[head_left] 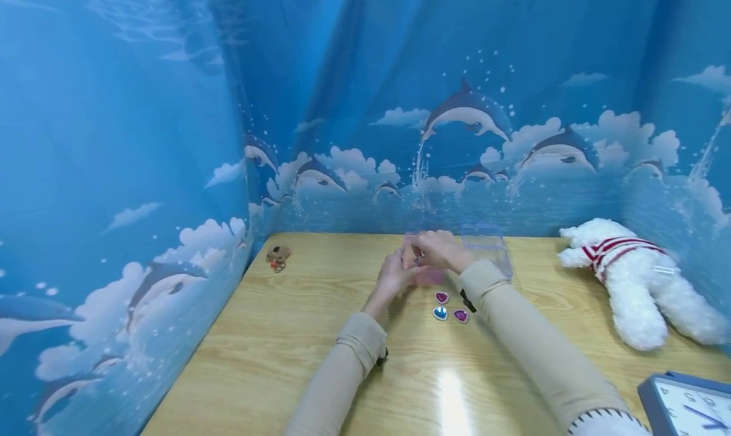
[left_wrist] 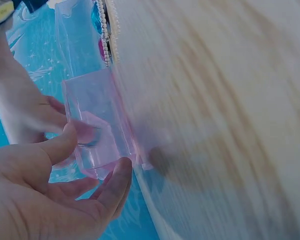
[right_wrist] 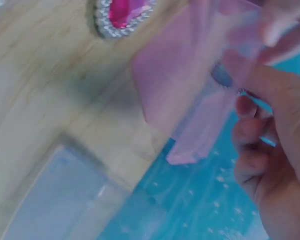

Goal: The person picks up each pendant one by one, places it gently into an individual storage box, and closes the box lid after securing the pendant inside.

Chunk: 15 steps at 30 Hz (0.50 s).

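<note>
My left hand (left_wrist: 55, 195) steadies a see-through pink plastic box (left_wrist: 92, 95), thumb on one side and fingers on the other. From the opposite side my right hand (right_wrist: 285, 135) reaches in, its thumb and forefinger pinching a rhinestone-edged gem (right_wrist: 221, 75), partly covered by fingers and tinted plastic. In the head view both hands meet at the table's far side, hiding much of the box. Nearer me lie a magenta gem (head_left: 441, 297), a blue gem (head_left: 440, 313) and a purple gem (head_left: 461, 315), all with silvery rims.
A clear, faintly lavender plastic box (head_left: 507, 261) stands open right of the hands. On the right lies a white plush toy (head_left: 634, 284), with a clock (head_left: 691, 404) nearer me. A small brown trinket (head_left: 278, 256) sits far left. Dolphin-print curtain (head_left: 365, 106) borders the wooden table (head_left: 257, 341).
</note>
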### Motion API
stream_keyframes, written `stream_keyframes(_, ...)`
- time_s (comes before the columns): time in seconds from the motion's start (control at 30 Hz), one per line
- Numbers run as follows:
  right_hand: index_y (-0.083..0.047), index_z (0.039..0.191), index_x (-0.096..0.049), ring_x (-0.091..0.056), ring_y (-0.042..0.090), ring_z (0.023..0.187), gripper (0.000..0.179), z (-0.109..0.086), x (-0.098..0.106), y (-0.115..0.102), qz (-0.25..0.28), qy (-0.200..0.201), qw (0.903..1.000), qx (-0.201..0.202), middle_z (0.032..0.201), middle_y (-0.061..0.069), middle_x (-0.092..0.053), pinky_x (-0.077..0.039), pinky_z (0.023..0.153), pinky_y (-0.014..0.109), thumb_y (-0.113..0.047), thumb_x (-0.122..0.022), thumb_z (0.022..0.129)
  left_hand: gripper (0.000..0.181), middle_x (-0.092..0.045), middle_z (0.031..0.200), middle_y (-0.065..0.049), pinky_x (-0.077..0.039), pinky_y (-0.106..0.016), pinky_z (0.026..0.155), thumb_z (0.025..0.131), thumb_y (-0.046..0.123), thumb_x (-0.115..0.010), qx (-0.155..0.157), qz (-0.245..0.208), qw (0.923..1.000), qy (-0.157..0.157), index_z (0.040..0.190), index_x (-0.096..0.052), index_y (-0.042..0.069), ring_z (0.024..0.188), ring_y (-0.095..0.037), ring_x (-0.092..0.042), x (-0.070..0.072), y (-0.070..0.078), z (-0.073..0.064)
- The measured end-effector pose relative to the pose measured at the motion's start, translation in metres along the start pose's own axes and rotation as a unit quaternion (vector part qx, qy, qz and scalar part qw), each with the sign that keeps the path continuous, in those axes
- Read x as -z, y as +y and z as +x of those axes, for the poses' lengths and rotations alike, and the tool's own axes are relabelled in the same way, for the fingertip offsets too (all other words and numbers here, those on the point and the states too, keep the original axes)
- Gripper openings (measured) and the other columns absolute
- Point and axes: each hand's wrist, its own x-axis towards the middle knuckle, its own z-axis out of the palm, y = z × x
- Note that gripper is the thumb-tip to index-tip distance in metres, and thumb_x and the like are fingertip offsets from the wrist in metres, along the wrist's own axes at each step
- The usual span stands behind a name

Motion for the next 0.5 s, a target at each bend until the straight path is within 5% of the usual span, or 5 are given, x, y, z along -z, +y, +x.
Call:
stream_keyframes(0.1, -0.018, 0.086, -0.061, -0.049, 0.015, 0.066, 0.020, -0.013, 0.011, 0.001, 0.025, 0.034, 0.9988, -0.024, 0.079, -0.001, -0.060, -0.035, 0.056, 0.027, -0.021, -0.079, 0.094, 0.063, -0.064, 0.143, -0.024, -0.056, -0.049, 0.111, 0.096, 0.014, -0.075, 0.009, 0.004, 0.9999, 0.000, 0.152, -0.051, 0.000, 0.130, -0.039, -0.064, 0.000, 0.001, 0.001)
stream_keyframes(0.2, -0.015, 0.093, -0.063, -0.055, 0.012, 0.068, 0.014, -0.030, 0.018, 0.003, 0.081, 0.059, 0.9945, -0.031, 0.080, 0.000, -0.065, -0.043, 0.057, 0.027, -0.018, -0.076, 0.096, 0.070, -0.053, 0.156, -0.026, -0.051, -0.052, 0.118, 0.097, 0.012, -0.072, 0.020, -0.013, 0.9997, -0.004, 0.159, -0.041, 0.000, 0.138, -0.041, -0.058, 0.001, 0.003, 0.000)
stream_keyframes(0.37, -0.005, 0.122, -0.071, -0.071, 0.015, 0.077, 0.025, -0.067, 0.023, 0.003, 0.154, 0.050, 0.9864, -0.025, 0.092, 0.007, -0.077, -0.061, 0.068, 0.030, -0.011, -0.071, 0.099, 0.075, -0.047, 0.161, -0.025, -0.055, -0.048, 0.113, 0.097, 0.008, -0.071, 0.030, -0.062, 0.9975, -0.011, 0.163, -0.035, 0.003, 0.133, -0.038, -0.062, 0.000, 0.002, -0.003)
stream_keyframes(0.5, -0.002, 0.122, -0.074, -0.073, 0.018, 0.073, 0.028, -0.093, 0.019, 0.003, 0.166, 0.043, 0.9847, -0.032, 0.092, 0.009, -0.079, -0.062, 0.064, 0.027, -0.007, -0.074, 0.095, 0.073, -0.052, 0.156, -0.026, -0.053, -0.050, 0.116, 0.097, 0.006, -0.071, 0.021, -0.070, 0.9973, -0.008, 0.161, -0.038, 0.002, 0.137, -0.040, -0.059, -0.003, 0.001, -0.005)
